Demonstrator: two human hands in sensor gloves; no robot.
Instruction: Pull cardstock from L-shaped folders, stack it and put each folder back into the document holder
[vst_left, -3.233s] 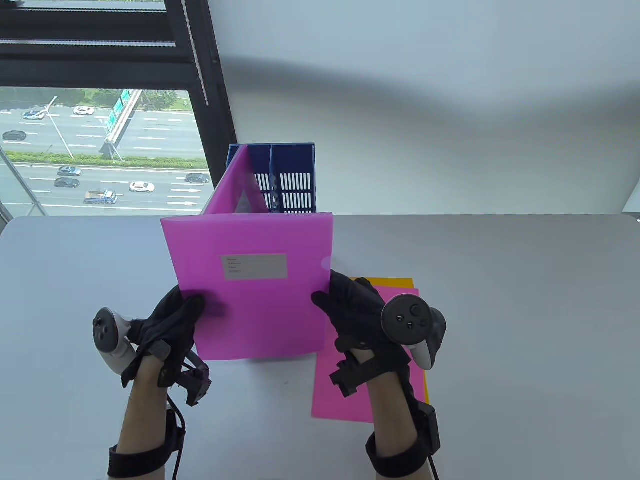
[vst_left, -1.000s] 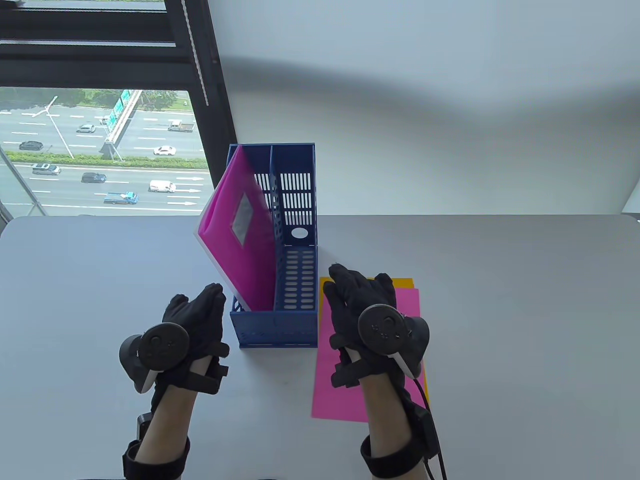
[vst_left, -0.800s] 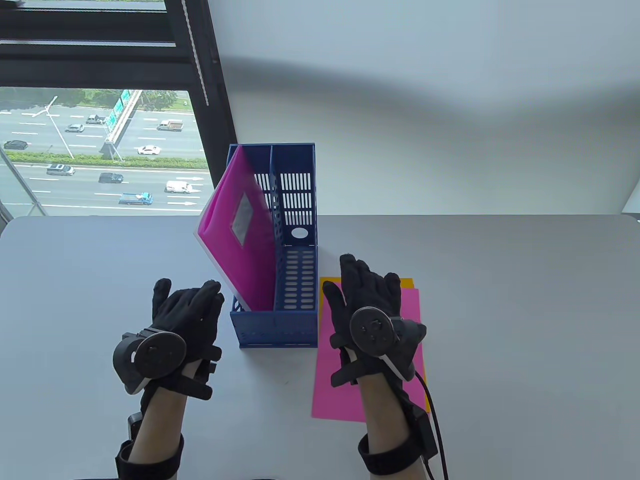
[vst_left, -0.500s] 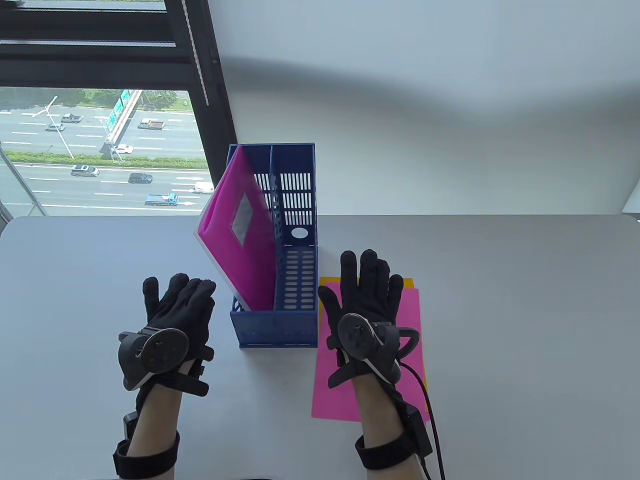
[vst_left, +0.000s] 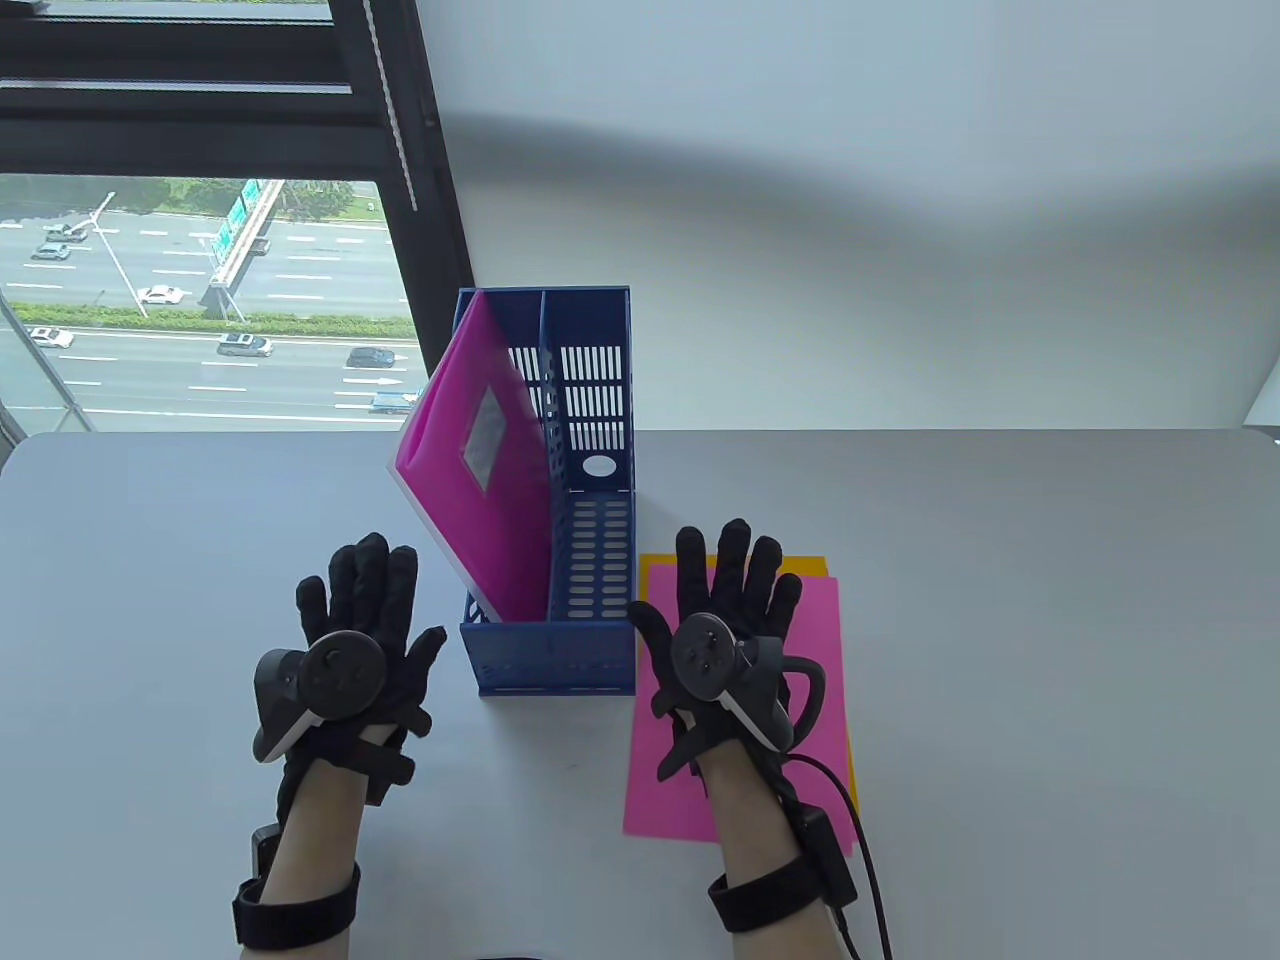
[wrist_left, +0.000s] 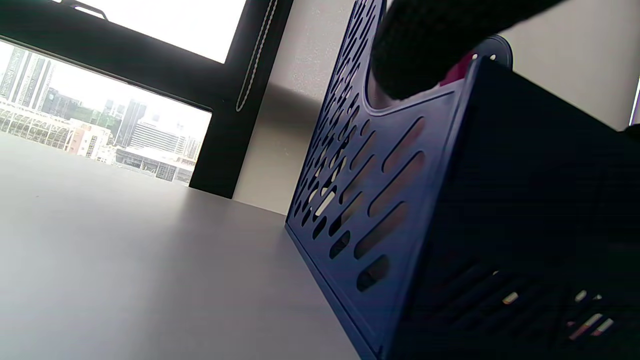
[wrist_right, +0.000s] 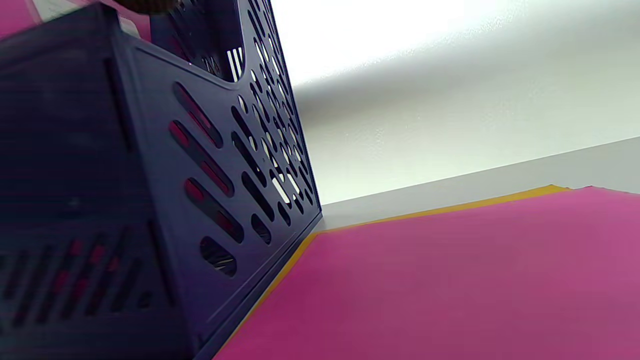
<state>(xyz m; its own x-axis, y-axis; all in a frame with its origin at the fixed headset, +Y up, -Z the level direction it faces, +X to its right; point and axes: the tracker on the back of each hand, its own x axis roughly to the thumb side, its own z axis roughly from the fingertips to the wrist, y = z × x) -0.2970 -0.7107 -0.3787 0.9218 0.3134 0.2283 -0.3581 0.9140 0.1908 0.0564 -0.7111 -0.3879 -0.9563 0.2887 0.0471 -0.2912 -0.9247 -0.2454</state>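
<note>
A blue slotted document holder (vst_left: 590, 545) stands mid-table, also seen as a dark wall in the left wrist view (wrist_left: 380, 200) and the right wrist view (wrist_right: 150, 190). Pink L-shaped folders (vst_left: 480, 470) lean in its left compartment, with a white edge behind them. To its right lies pink cardstock (vst_left: 690, 790) on an orange sheet (vst_left: 810, 565), seen up close as pink cardstock (wrist_right: 450, 280) over the orange sheet (wrist_right: 450, 207). My left hand (vst_left: 365, 610) lies flat on the table left of the holder, fingers straight. My right hand (vst_left: 735, 580) rests flat on the cardstock, fingers spread.
The grey table (vst_left: 1000, 620) runs to a white wall behind. A dark window frame (vst_left: 410, 150) with a road view sits at the back left. A cable (vst_left: 860, 830) trails from my right wrist.
The pink folder that both hands held has gone into the holder's left compartment. Both hands have let go, turned palm down and settled flat, the right one on the cardstock.
</note>
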